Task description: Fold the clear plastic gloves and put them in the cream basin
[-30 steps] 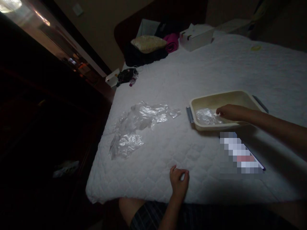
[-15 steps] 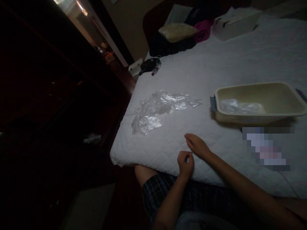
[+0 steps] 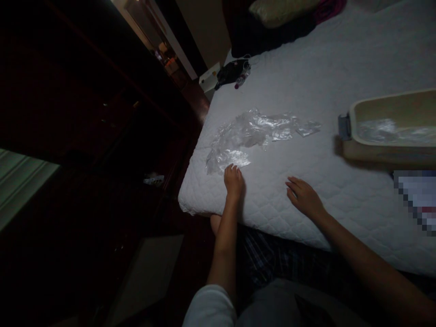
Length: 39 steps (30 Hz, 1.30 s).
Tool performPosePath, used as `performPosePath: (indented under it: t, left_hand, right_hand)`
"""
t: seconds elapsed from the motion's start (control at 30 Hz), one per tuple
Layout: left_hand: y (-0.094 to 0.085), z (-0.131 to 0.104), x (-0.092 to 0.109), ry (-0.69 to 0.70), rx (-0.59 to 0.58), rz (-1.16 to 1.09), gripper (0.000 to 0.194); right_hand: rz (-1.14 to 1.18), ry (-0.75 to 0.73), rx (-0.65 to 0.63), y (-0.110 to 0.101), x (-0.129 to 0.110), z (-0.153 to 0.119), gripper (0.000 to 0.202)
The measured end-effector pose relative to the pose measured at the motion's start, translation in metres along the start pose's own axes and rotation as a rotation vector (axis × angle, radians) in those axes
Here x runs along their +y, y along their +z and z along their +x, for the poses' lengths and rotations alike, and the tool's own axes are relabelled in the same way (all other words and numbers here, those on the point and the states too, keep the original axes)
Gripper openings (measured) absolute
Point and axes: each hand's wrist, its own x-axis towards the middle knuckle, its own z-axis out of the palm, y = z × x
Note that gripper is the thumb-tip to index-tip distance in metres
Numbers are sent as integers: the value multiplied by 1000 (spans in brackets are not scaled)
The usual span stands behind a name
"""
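Observation:
Several clear plastic bags point(image 3: 259, 128) lie in a loose, crinkled heap on the white quilted bed cover point(image 3: 296, 81). My left hand point(image 3: 234, 181) is at the near edge of the heap, its fingers reaching forward and slightly bent. Whether the fingertips touch the plastic I cannot tell. Off to the right, my right hand point(image 3: 305, 198) is low over the cover with fingers apart and nothing in it. A cream plastic bin point(image 3: 381, 152) with a grey handle clip stands farther right, cut by the frame edge. Inside it lies more clear plastic point(image 3: 383, 129).
A blurred-out flat item point(image 3: 417, 195) lies by the bin. Toward the far left corner of the bed are a black item point(image 3: 231, 72) and a small bottle point(image 3: 241, 81). A cushion point(image 3: 284, 11) rests on dark cloth at the back. Dark furniture stands to the left.
My left hand has moved forward and left, from beside my right hand to the edge of the bags, and its fingers have unbent. My right hand's fingers have spread. The view has shifted left and down.

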Motion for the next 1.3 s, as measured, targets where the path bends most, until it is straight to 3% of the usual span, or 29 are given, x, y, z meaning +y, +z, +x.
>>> performPosePath:
  t: [0.13,0.3,0.43,0.6,0.7,0.8,0.93,1.0,1.1,1.13,1.3]
  left_hand:
    - [0,49,-16,-86,-113,230,35]
    - [3,66,-30,-116,-234,353,29]
    - [-5,66,-36,-111,-207,346,23]
    - [-27,74,-32,-135,-114,309,27]
    - [-42,75,-19,-136,20,66,22]
    - [-50,60,3,-169,62,-430,17]
    - [-46,19,42,-535,-178,-1134,12]
    - [-40,-3,60,-733,-327,-1346,15]
    - [-27,-29,78,-963,-564,-1461,31]
    - [-23,-36,81,-977,-591,-1472,35]
    - [-8,-60,82,-779,-484,-1413,27]
  right_hand:
    - [-18,1,7,-1,-1,1,33]
    - [-28,9,4,-1,1,0,33]
    - [-12,18,8,1,2,0,33]
    - [-12,27,5,1,2,1,33]
    - [-12,20,0,1,3,1,33]
    - [-10,19,12,2,3,0,32]
    - [-9,0,46,2,3,2,31]
    - [7,5,49,1,2,3,31]
    - [34,11,45,0,2,2,32]
    - [37,7,52,0,3,1,33]
    - [16,19,165,-2,3,-3,41]
